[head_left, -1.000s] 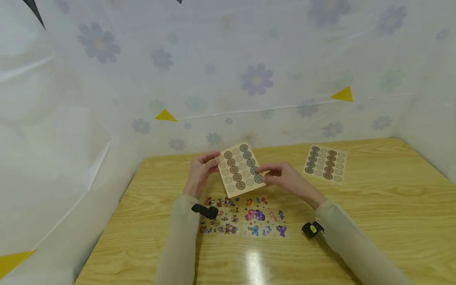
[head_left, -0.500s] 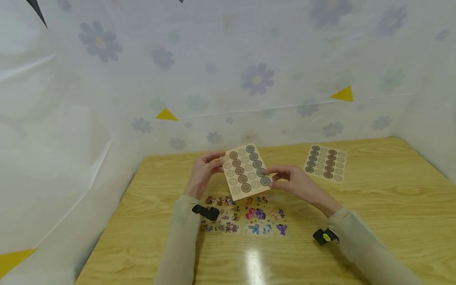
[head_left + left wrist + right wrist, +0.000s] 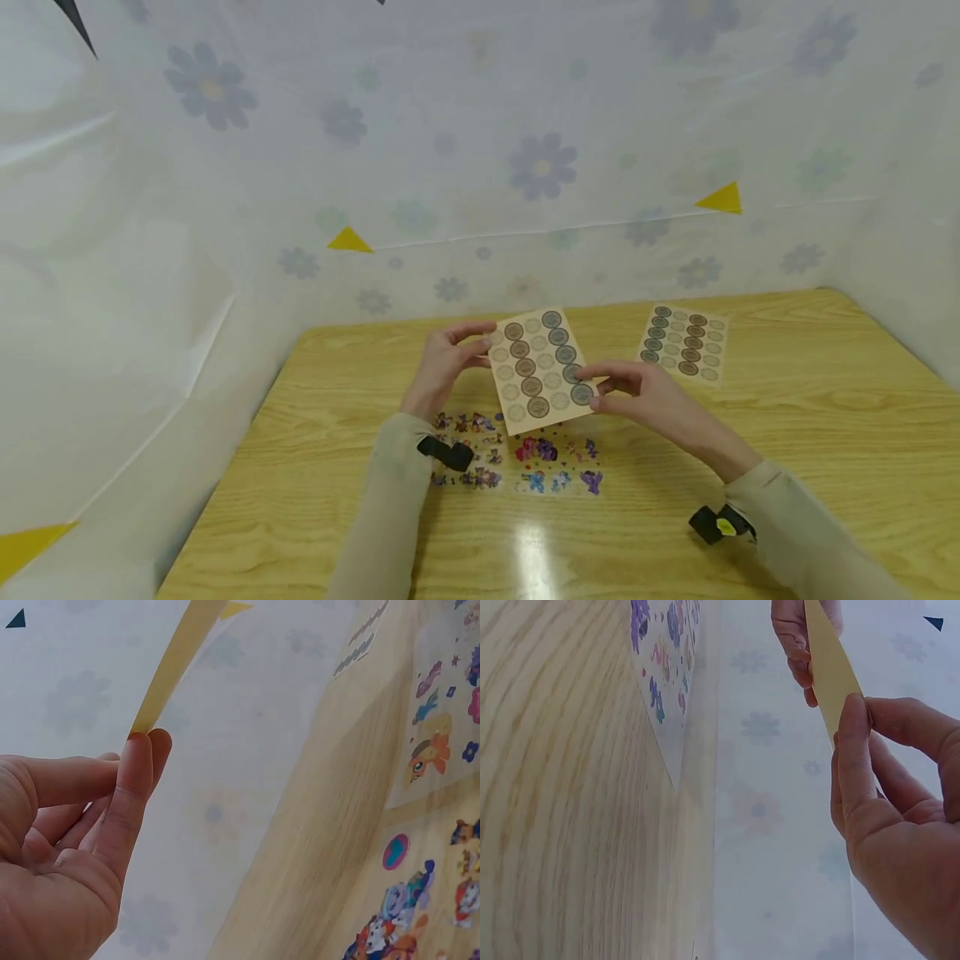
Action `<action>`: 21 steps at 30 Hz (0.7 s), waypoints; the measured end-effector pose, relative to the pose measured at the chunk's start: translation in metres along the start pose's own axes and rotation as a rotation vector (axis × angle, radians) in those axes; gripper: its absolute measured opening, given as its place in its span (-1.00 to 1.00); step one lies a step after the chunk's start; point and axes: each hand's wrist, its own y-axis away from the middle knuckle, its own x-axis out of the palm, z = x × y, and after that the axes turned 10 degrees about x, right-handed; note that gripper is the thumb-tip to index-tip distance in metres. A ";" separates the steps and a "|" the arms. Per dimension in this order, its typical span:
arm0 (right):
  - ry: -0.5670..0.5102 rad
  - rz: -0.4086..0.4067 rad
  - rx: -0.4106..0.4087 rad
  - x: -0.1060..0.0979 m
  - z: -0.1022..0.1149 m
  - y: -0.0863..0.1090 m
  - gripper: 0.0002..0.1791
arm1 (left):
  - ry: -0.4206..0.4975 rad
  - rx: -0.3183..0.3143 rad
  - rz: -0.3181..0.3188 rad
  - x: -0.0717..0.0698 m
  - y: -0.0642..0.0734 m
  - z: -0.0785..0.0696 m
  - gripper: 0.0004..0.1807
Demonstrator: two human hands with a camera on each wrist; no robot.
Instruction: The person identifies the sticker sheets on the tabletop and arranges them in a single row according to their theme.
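A cream sticker sheet [image 3: 542, 367] with columns of brown, pale and grey-green round seals is held up, tilted, above the table. My left hand [image 3: 448, 365] pinches its left edge near the top corner. At the lower right edge, my right hand [image 3: 648, 400] pinches the sheet between thumb and fingers. From the left wrist view, the sheet [image 3: 178, 664] appears nearly edge-on between thumb and fingertips. The right wrist view shows the back of the sheet [image 3: 832, 667] spanning both hands. Beneath it lie two clear sheets of cartoon stickers, one of pups [image 3: 480, 479] and one of ponies [image 3: 536, 450], partly covered.
A second sheet of round seals [image 3: 684, 343] lies on the wooden table [image 3: 300, 500] at the back right. Behind the table hangs a white flowered curtain [image 3: 450, 167] with yellow triangles. Black wrist cameras [image 3: 446, 452] are strapped to both sleeves.
Both hands have moved right and slightly toward me, carrying the sheet of round seals with them. It now covers more of the pony stickers' top row. The sheets on the table have stayed put.
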 end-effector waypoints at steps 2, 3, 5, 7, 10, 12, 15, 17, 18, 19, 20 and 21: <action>-0.008 0.004 0.011 0.000 0.003 0.002 -0.59 | 0.002 0.004 0.004 0.000 0.001 -0.001 -0.71; -0.013 0.007 0.014 0.001 0.004 0.003 -0.59 | 0.004 0.000 0.005 0.000 0.001 -0.001 -0.71; -0.016 0.010 0.016 0.001 0.007 0.004 -0.59 | 0.010 -0.008 0.002 0.000 0.001 -0.001 -0.72; -0.010 0.004 0.016 0.002 0.010 0.006 -0.59 | 0.018 -0.011 0.000 0.001 0.002 -0.002 -0.72; 0.010 -0.001 0.006 0.002 0.012 0.008 -0.59 | 0.042 -0.010 -0.005 0.002 0.003 -0.004 -0.71; 0.024 -0.002 0.003 0.002 0.013 0.011 -0.59 | 0.076 -0.015 -0.002 0.003 0.004 -0.006 -0.71; 0.023 0.010 -0.007 0.002 0.012 0.014 -0.59 | 0.130 -0.034 0.006 0.005 0.005 -0.008 -0.71; 0.017 0.011 -0.012 0.000 0.010 0.018 -0.59 | 0.160 -0.042 0.014 0.008 0.006 -0.009 -0.71; 0.014 0.009 -0.016 -0.002 0.009 0.020 -0.59 | 0.167 -0.044 0.021 0.009 0.006 -0.009 -0.70; 0.007 0.008 -0.019 -0.003 0.008 0.022 -0.59 | 0.174 -0.046 0.027 0.011 0.006 -0.009 -0.70; 0.001 0.006 -0.023 -0.005 0.006 0.023 -0.59 | 0.179 -0.049 0.033 0.013 0.006 -0.009 -0.70; 0.001 0.002 -0.024 -0.007 0.005 0.025 -0.59 | 0.183 -0.054 0.037 0.014 0.006 -0.008 -0.69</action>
